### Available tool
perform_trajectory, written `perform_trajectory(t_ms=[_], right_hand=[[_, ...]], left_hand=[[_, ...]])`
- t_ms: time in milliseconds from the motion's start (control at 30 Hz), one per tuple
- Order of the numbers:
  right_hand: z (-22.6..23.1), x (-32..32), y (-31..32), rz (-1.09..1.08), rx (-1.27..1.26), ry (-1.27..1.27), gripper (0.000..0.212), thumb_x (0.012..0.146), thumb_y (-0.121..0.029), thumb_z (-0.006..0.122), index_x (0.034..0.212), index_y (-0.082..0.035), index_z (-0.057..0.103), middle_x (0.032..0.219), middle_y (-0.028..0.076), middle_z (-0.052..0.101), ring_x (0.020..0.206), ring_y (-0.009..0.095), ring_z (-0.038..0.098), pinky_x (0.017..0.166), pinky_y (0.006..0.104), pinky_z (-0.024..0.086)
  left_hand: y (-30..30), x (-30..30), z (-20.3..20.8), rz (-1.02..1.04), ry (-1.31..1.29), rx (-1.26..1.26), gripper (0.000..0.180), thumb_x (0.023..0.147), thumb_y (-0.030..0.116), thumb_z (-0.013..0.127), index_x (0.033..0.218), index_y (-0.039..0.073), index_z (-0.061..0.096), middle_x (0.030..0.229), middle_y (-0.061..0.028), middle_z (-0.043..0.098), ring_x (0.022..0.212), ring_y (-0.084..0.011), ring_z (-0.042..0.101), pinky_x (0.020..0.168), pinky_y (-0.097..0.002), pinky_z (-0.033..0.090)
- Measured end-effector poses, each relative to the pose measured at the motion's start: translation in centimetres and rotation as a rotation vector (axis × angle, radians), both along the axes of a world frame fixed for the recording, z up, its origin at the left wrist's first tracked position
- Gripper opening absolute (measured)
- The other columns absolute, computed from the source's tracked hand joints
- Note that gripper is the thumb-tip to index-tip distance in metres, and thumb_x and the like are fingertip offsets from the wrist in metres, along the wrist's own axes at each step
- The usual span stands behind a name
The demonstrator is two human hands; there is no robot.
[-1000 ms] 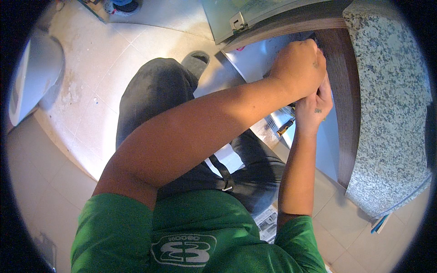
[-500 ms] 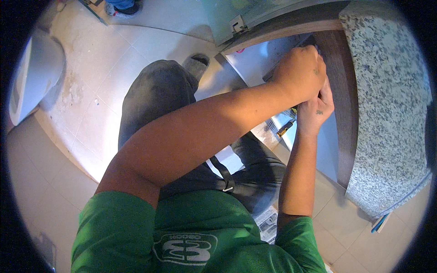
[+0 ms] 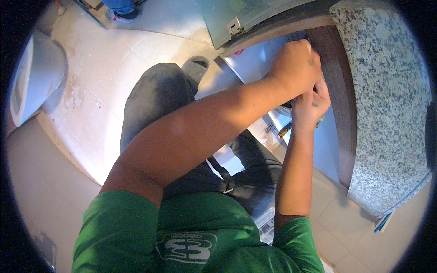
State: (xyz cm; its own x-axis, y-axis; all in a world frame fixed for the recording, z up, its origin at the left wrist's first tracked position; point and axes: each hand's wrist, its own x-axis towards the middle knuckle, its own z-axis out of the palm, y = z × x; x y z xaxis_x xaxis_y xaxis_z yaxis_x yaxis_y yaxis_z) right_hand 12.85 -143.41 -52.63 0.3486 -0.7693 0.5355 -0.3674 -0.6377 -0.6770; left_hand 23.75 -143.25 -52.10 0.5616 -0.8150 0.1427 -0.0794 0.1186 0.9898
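Note:
Both my hands are together inside the opening of a dark brown wooden cabinet frame (image 3: 342, 86). My left hand (image 3: 296, 66) is closed, with its back toward me and its fingers hidden against the far corner of the frame. Just below it, touching it, my right hand (image 3: 311, 108) has its fingers curled closed. What either hand grips is hidden. A bit of something green (image 3: 321, 122) shows beside my right wrist, too small to name. Left of that wrist, a tool with a yellow and black handle (image 3: 285, 129) lies inside the cabinet.
A speckled granite countertop (image 3: 387, 91) runs along the right of the frame. A glass panel with a metal hinge (image 3: 235, 27) stands at the far side. A white toilet (image 3: 43, 77) is at the left. Another person's shoe (image 3: 123, 16) shows at the far left.
Both hands have shifted slightly left, still together at the frame. The bit of green beside my right wrist has come into sight.

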Motion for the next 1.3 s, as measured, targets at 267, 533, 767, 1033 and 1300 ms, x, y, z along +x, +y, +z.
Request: perform_trajectory(t_ms=[267,533,767,1033,1300], right_hand=[[-0.1,0.1,-0.2,-0.070,-0.021,0.058,0.020,0.093,-0.007,0.064,0.107,0.004,0.071,0.103,0.015,0.075,0.093,0.022,0.071,0.087,0.0316,0.052],[0.2,-0.2,-0.3,-0.079,-0.040,0.118,0.021,0.093,-0.009,0.064,0.109,0.003,0.072,0.104,0.016,0.075,0.094,0.023,0.072,0.086,0.0322,0.053],[0.3,0.2,-0.3,-0.043,-0.036,0.072,0.021,0.094,-0.009,0.063,0.110,0.003,0.072,0.105,0.016,0.075,0.092,0.022,0.072,0.085,0.0321,0.053],[-0.2,0.2,-0.7,-0.064,-0.068,0.092,0.020,0.094,-0.011,0.064,0.106,0.002,0.072,0.101,0.017,0.075,0.089,0.025,0.073,0.081,0.0344,0.053],[0.7,1.5,-0.1,-0.164,0.075,0.132,0.023,0.093,-0.015,0.066,0.108,0.000,0.072,0.100,0.020,0.073,0.085,0.031,0.071,0.079,0.0366,0.053]], left_hand=[[-0.3,0.2,0.0,-0.004,0.022,0.029,0.030,0.089,0.020,0.055,0.079,-0.008,0.064,0.079,-0.0320,0.065,0.079,-0.0484,0.066,0.074,-0.0514,0.054],[0.3,0.1,0.4,0.027,0.003,0.050,0.032,0.091,0.020,0.054,0.081,-0.008,0.064,0.081,-0.0330,0.065,0.081,-0.0486,0.066,0.075,-0.0514,0.054],[0.4,0.6,0.6,-0.012,0.005,0.079,0.030,0.090,0.019,0.055,0.085,-0.008,0.067,0.082,-0.0319,0.067,0.083,-0.0471,0.068,0.076,-0.0513,0.056],[-0.8,0.3,-0.5,0.044,0.000,0.003,0.031,0.089,0.019,0.053,0.073,-0.007,0.063,0.079,-0.0337,0.063,0.080,-0.0505,0.065,0.074,-0.0527,0.053],[-1.0,1.2,-0.5,0.022,0.053,0.026,0.033,0.088,0.020,0.055,0.072,-0.008,0.061,0.078,-0.0326,0.063,0.079,-0.0501,0.065,0.075,-0.0527,0.052]])
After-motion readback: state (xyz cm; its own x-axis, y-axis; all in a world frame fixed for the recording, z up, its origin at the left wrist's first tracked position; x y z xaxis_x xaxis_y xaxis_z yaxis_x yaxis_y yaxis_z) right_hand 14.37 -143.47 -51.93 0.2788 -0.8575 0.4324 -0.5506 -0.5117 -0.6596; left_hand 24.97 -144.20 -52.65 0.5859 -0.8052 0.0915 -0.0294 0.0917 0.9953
